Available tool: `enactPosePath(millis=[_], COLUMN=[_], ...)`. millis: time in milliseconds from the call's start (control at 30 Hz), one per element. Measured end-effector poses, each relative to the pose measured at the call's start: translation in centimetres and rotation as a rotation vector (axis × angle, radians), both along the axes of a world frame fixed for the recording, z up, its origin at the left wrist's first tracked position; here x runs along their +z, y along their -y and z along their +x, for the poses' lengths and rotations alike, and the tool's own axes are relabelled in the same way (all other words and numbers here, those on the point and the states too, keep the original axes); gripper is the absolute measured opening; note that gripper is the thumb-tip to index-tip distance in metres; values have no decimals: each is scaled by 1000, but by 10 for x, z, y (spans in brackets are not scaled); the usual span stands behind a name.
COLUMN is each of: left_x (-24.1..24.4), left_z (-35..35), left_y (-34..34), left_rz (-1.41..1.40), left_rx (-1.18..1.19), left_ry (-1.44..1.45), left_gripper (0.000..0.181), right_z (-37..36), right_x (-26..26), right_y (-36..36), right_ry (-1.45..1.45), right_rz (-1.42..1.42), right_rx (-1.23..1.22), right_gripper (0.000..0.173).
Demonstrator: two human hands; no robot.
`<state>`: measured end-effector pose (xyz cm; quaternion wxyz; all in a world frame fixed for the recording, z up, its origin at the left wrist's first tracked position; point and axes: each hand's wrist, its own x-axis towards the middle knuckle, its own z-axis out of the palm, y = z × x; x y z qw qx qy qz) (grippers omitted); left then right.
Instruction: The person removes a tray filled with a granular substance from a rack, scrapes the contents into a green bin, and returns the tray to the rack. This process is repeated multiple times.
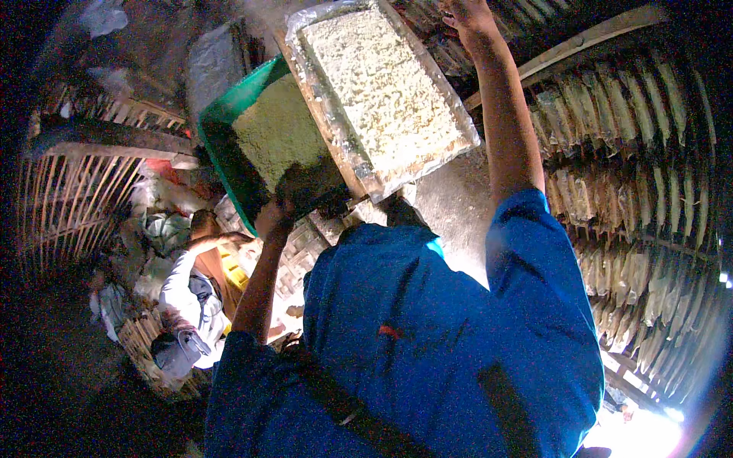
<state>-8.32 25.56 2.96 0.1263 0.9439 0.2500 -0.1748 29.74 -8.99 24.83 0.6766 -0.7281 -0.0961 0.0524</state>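
A plastic-lined wooden tray [383, 91] filled with pale crumbly material lies before me, tilted in the view. To its left, partly under its edge, stands a green plastic tub [220, 163] holding more pale granular material [280, 126]. My left hand [278, 212] is at the tub's near side, in shadow; its fingers are too dark to make out. My right hand [464, 14] is raised at the top edge of the view, beyond the tray's right side, with part of it cut off. What its fingers do is unclear.
Another person [194, 303] in light clothing is at the lower left, near a yellow object [233, 272]. Racks with rows of long wrapped pieces [618, 200] line the right side. A slatted bamboo structure [80, 200] stands at the left, with plastic bags [166, 229] beside it.
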Motion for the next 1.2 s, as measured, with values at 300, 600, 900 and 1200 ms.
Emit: enactPosePath(millis=[300,600,900,1200], left_x=[13,14,-1,-3], left_z=[6,11,-6,3], left_y=[4,4,7,9], left_rz=[-30,-55,6,5], left_rx=[54,76,81,75], left_ry=[-61,-100,148,93], left_gripper=[48,44,45,42], right_z=[5,-179,-258,-258], right_x=[-79,-269,-336,-368], right_y=[-38,-251,-304,-311], right_ry=[642,237,-20,-225], right_rz=[161,-540,-1176,-1146], right_rx=[458,533,621,634], right_gripper=[33,35,56,47])
